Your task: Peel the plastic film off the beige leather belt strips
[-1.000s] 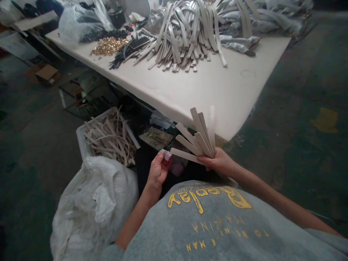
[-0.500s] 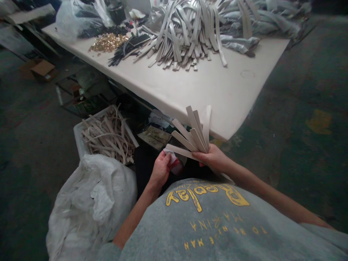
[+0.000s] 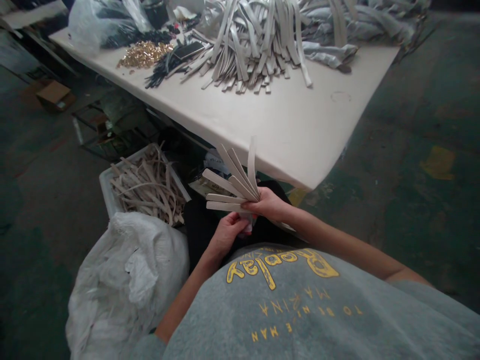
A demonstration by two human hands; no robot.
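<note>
Fanned out from my right hand (image 3: 270, 204) are several flat pale strips (image 3: 228, 185), their rounded ends pointing up and to the left. The fingers and thumb of that hand are closed on their lower ends. Just below the lowest strip, my left hand (image 3: 225, 232) pinches a small white and red cloth (image 3: 245, 225). The cloth is close under the right hand; whether it touches a strip I cannot tell. Both hands are over my lap, in front of the table's near corner.
A white table (image 3: 300, 130) bears a heap of grey strips (image 3: 258, 55), gold metal pieces (image 3: 144, 54) and dark strips (image 3: 172, 62). Left of my legs stand a crate (image 3: 107, 192) of strip scraps and a stuffed white sack (image 3: 131, 285). A cardboard box (image 3: 56, 96) lies farther off.
My right hand has moved left and slightly down with the strips, toward the left hand. The left hand with the cloth has shifted slightly right and down, now beneath the strips.
</note>
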